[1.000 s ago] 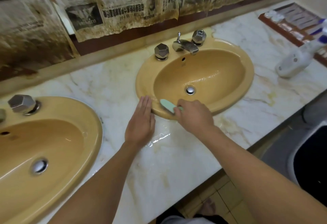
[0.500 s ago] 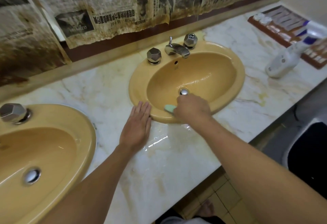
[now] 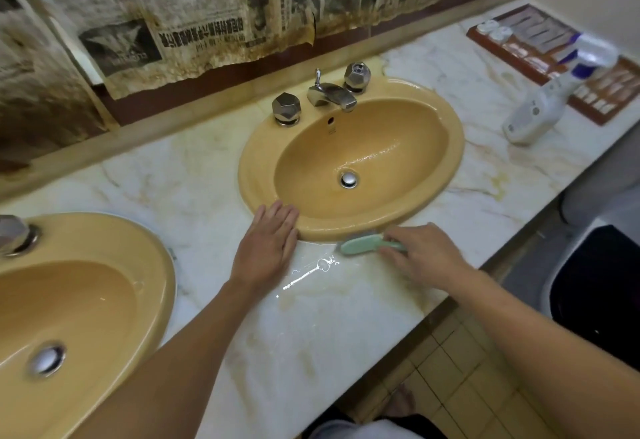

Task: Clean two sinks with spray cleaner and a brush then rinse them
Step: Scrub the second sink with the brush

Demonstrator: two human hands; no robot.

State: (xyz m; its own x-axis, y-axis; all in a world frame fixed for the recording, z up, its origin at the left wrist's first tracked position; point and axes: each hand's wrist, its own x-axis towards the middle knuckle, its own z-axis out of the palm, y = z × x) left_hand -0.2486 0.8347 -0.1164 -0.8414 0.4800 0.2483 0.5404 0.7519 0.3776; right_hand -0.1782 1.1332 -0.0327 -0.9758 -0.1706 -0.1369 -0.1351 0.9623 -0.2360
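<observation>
Stained, yellowed newspaper sheets hang on the wall behind the white marble surface, their lower edges torn. A wooden tray of small packets lies at its far right end. A thin puddle glints near the front. Beige floor tiles and a dark bin show below.

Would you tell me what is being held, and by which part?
The right hand grips the brush by its handle; the left hand holds nothing.
</observation>
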